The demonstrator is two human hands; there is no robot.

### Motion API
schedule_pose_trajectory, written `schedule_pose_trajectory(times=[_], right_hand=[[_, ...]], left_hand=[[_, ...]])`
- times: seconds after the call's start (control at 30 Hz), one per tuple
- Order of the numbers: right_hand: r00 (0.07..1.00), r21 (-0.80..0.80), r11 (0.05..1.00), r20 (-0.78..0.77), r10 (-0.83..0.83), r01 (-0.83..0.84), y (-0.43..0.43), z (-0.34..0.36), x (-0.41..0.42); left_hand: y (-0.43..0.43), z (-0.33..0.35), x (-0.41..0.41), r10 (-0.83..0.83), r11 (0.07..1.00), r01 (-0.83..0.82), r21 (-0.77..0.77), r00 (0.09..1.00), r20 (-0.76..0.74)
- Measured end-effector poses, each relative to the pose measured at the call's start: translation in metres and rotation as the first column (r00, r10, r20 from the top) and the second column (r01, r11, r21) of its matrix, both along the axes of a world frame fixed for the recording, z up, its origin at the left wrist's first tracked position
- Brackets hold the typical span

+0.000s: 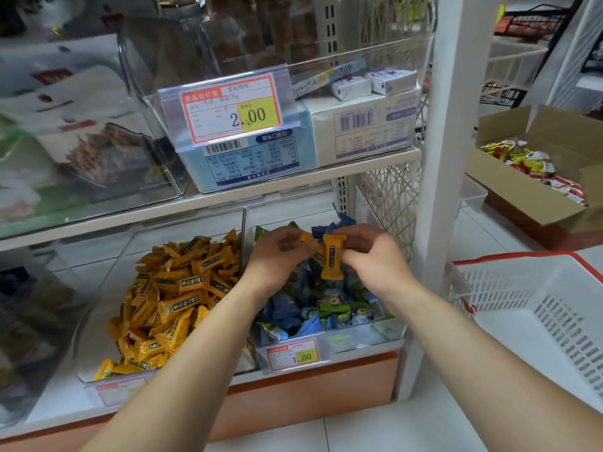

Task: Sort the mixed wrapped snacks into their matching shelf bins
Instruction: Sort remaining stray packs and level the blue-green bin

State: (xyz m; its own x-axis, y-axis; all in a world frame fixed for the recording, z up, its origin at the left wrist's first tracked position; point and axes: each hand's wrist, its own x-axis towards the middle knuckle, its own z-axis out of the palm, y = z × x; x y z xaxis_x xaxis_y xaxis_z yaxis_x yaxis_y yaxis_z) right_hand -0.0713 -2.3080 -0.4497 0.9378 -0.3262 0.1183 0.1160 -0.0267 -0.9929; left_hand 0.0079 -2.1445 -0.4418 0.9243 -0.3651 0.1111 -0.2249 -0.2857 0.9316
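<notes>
White shop shelving [228, 197] stands on a pale tiled floor [359, 429]. Both grips meet low on it, over the right-hand clear bin [365, 337]. The left grip [280, 252] curls round one crinkly orange snack [303, 239]. The right grip [368, 256] pinches an upright orange snack [332, 256] by its side (a third orange wrapper may show between them; I cannot be sure). Under the hands this bin holds a loose heap of blue and green wrapped snacks [326, 308], with a price tag [295, 355] on its front wall. Just beside it to the left, a second clear bin [101, 282] is heaped with glossy orange bars [176, 288] matching the two held. On the shelf above, a larger price tag [230, 110] fronts two cartons. Right of the shelf post stand one white perforated plastic basket [538, 305] with a red rim and one open cardboard box [535, 203] of red and yellow packets.
</notes>
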Motion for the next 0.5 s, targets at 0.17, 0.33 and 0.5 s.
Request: schedule_pose_trajectory(times=[0.17,0.33,0.5], right_hand=[[0.998,0.087,0.996,0.053,0.033,-0.038,0.005,0.003,-0.001],[0.993,0.124,0.989,0.089,0.072,-0.083,0.013,0.012,-0.001],[0.986,0.072,0.984,-0.029,0.163,-0.161,0.022,0.013,0.003]], left_hand=[[-0.007,0.007,-0.024,-0.095,0.986,0.076,-0.146,0.987,-0.13],[0.006,0.015,-0.038,-0.17,0.98,0.161,-0.114,0.983,-0.073],[0.047,0.028,-0.032,-0.093,0.981,0.062,0.185,0.982,0.167]])
